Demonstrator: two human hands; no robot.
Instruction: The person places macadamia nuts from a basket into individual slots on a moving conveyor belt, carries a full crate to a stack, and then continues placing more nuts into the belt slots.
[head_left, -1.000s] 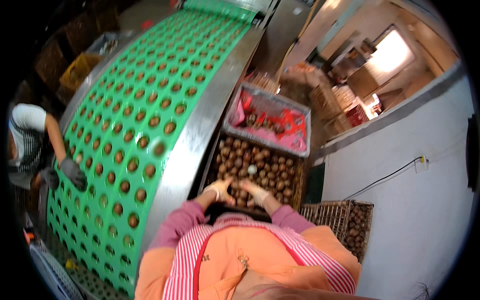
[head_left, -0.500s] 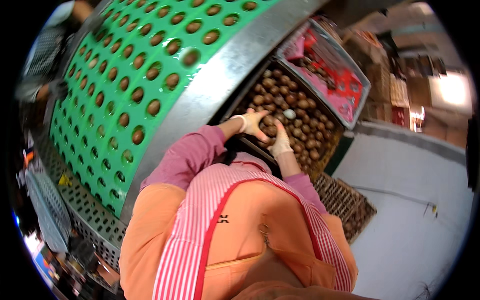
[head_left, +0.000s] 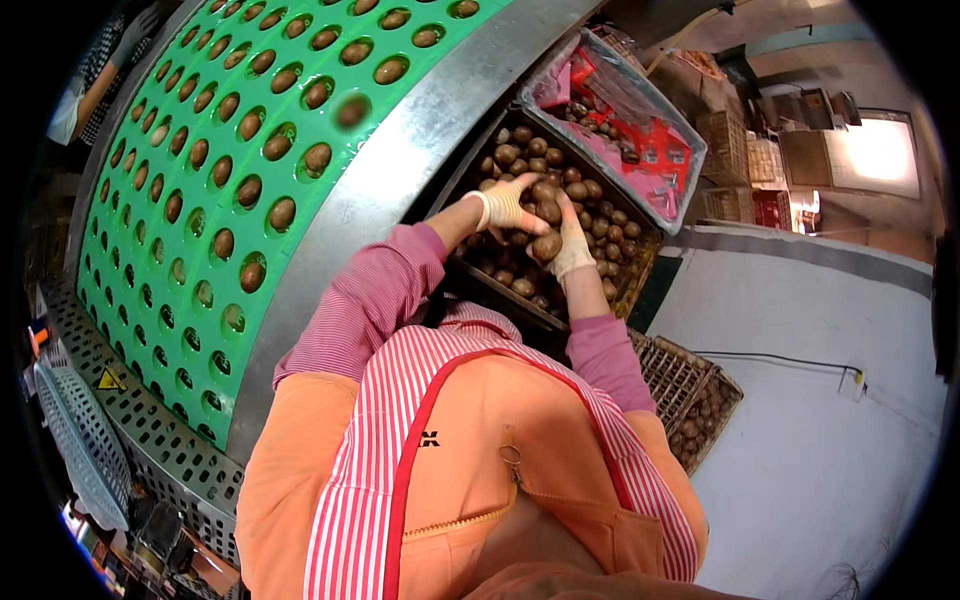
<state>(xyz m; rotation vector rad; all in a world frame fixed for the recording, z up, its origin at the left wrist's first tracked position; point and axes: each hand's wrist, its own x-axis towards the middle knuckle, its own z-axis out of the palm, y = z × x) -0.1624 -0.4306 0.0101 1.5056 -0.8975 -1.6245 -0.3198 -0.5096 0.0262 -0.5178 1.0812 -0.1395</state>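
A dark crate (head_left: 642,288) full of brown eggs (head_left: 603,228) sits before me, to the right of a metal-edged machine. Both my hands wear pale fingerless or thin gloves and are over the crate. My left hand (head_left: 505,207) curls around the near left side of a cluster of brown eggs (head_left: 546,212). From the other side, my right hand (head_left: 573,248) presses against the same cluster, so several eggs are gathered between the two palms. Some fingertips are hidden behind the eggs.
A green conveyor sheet (head_left: 262,148) with eggs in its holes slopes at left behind a steel edge (head_left: 395,165). A grey bin (head_left: 690,165) with red and pink wrapping adjoins the crate. A brown basket (head_left: 672,375) stands at right. A co-worker's arm (head_left: 110,85) shows at upper left.
My hands have closed in from spread over the eggs and now hold a cluster between them. The pale egg no longer shows. The co-worker's hands have drawn back from the green sheet.
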